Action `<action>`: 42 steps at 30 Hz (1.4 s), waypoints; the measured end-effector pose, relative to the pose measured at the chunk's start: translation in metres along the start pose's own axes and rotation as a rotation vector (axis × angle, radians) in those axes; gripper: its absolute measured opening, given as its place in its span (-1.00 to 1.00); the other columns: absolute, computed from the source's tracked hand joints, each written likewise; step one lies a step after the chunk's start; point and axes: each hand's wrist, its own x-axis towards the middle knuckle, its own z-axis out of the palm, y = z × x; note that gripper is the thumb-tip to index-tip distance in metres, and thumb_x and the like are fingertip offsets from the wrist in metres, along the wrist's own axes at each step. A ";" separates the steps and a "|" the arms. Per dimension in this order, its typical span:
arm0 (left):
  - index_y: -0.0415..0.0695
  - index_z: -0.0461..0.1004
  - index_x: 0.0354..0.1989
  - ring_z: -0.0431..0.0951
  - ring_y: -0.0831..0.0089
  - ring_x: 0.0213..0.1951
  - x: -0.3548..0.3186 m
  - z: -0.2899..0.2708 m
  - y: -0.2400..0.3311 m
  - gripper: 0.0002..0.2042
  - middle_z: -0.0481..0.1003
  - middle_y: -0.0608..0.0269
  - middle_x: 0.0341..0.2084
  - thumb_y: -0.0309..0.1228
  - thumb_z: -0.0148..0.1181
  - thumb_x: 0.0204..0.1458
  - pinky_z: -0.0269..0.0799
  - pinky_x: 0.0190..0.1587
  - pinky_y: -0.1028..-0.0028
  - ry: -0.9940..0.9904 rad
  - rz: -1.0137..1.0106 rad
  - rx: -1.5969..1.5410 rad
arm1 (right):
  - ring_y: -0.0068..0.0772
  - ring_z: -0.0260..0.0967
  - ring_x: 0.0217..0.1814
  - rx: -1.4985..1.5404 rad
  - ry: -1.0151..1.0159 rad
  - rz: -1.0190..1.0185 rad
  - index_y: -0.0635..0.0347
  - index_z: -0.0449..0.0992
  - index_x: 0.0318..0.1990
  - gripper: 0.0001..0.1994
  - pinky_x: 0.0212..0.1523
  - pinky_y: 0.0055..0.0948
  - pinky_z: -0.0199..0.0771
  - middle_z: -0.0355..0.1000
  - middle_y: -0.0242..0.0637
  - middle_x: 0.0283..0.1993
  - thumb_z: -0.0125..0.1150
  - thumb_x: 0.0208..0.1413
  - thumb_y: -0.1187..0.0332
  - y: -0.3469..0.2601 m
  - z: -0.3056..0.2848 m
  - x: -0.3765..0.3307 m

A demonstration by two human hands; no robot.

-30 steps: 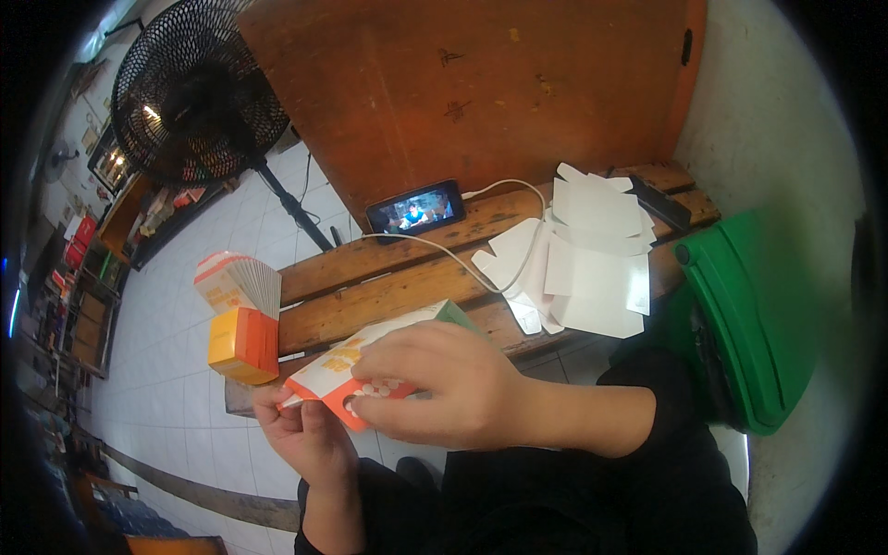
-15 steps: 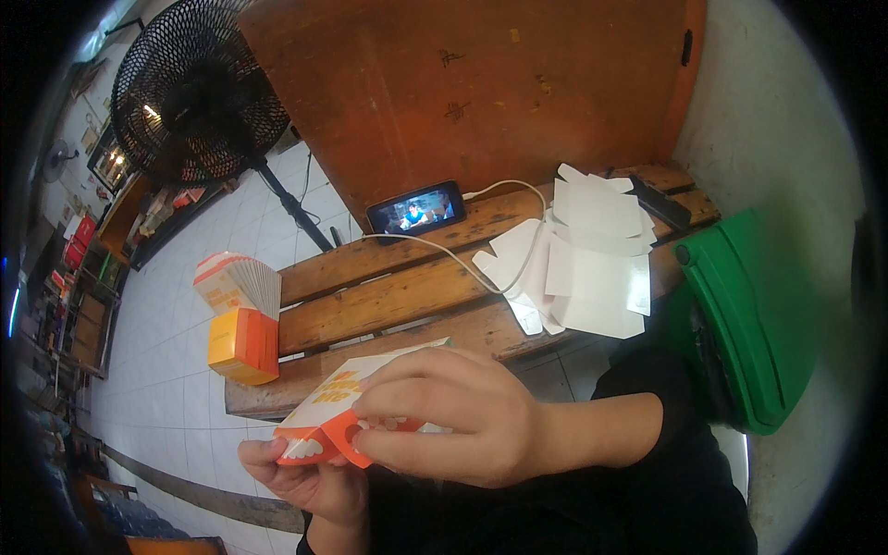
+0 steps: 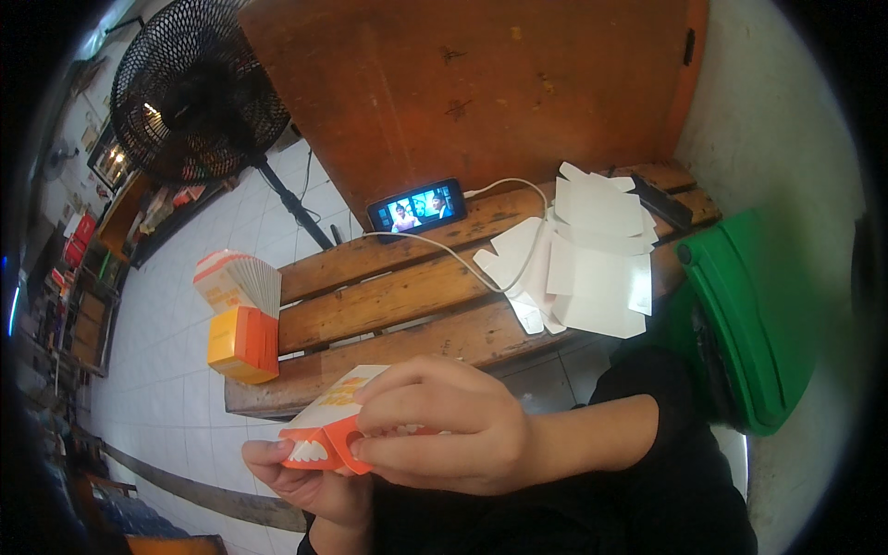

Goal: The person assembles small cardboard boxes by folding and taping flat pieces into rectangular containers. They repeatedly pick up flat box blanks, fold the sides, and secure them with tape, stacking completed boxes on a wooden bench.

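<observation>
Low in front of me, over the near edge of the bench, I hold a small cardboard box (image 3: 321,413), white with yellow print and an orange end that carries white shapes. My left hand (image 3: 319,488) pinches its left corner, thumb on top and fingers beneath. My right hand (image 3: 462,423) wraps over the right side, with thumb and fingers at the orange end flap; the palm hides much of the box. At the bench's left end stand a yellow and orange stack of cartons (image 3: 245,344) and a fanned row of white and orange cartons (image 3: 239,282).
Unfolded white cartons (image 3: 597,277) lie on the slatted wooden bench (image 3: 370,291). A lit phone (image 3: 418,211) leans at the back with a white cable (image 3: 532,199). Beside it all are a dark oblong object (image 3: 661,203), a green bin (image 3: 754,324) and a standing fan (image 3: 199,102).
The box has tilted, so less of its white top and more of its orange end shows. Both hands keep their hold, shifted slightly. The phone's picture is different.
</observation>
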 end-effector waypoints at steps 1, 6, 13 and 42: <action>-0.01 0.18 0.02 0.60 0.48 -0.17 0.001 0.001 0.001 -0.45 0.52 0.23 -0.23 -0.33 0.53 0.07 0.60 -0.05 0.48 0.027 -0.022 -0.007 | -0.09 0.56 0.00 -0.011 -0.004 0.001 0.22 0.65 -0.14 -0.76 -0.12 -0.28 0.61 0.54 -0.16 -0.04 0.52 0.04 0.41 0.000 0.001 0.000; -0.02 0.19 -0.03 0.58 0.51 -0.20 0.008 0.006 0.002 -0.49 0.51 0.28 -0.25 -0.32 0.52 0.09 0.56 -0.10 0.52 0.054 -0.132 -0.156 | -0.10 0.58 0.02 -0.056 -0.012 0.022 0.20 0.66 -0.11 -0.75 -0.07 -0.26 0.62 0.55 -0.16 -0.02 0.51 0.06 0.40 0.002 0.003 0.000; -0.06 0.21 0.02 0.60 0.49 -0.19 0.009 0.008 0.003 -0.50 0.53 0.28 -0.22 -0.29 0.49 0.13 0.56 -0.07 0.51 0.024 -0.083 -0.120 | -0.11 0.59 0.09 0.011 -0.037 0.086 0.17 0.67 -0.10 -0.78 -0.04 -0.25 0.62 0.55 -0.15 -0.01 0.48 0.09 0.41 0.001 0.002 -0.003; -0.24 0.44 0.11 0.57 0.40 0.04 0.025 -0.002 -0.006 -0.75 0.56 0.16 0.00 -0.54 0.19 0.29 0.46 0.17 0.38 -0.379 -0.183 -0.042 | -0.29 0.54 0.05 0.301 -0.238 0.667 0.29 0.41 0.23 -0.51 0.02 -0.31 0.56 0.42 -0.04 0.21 0.33 0.30 0.18 0.030 -0.003 0.003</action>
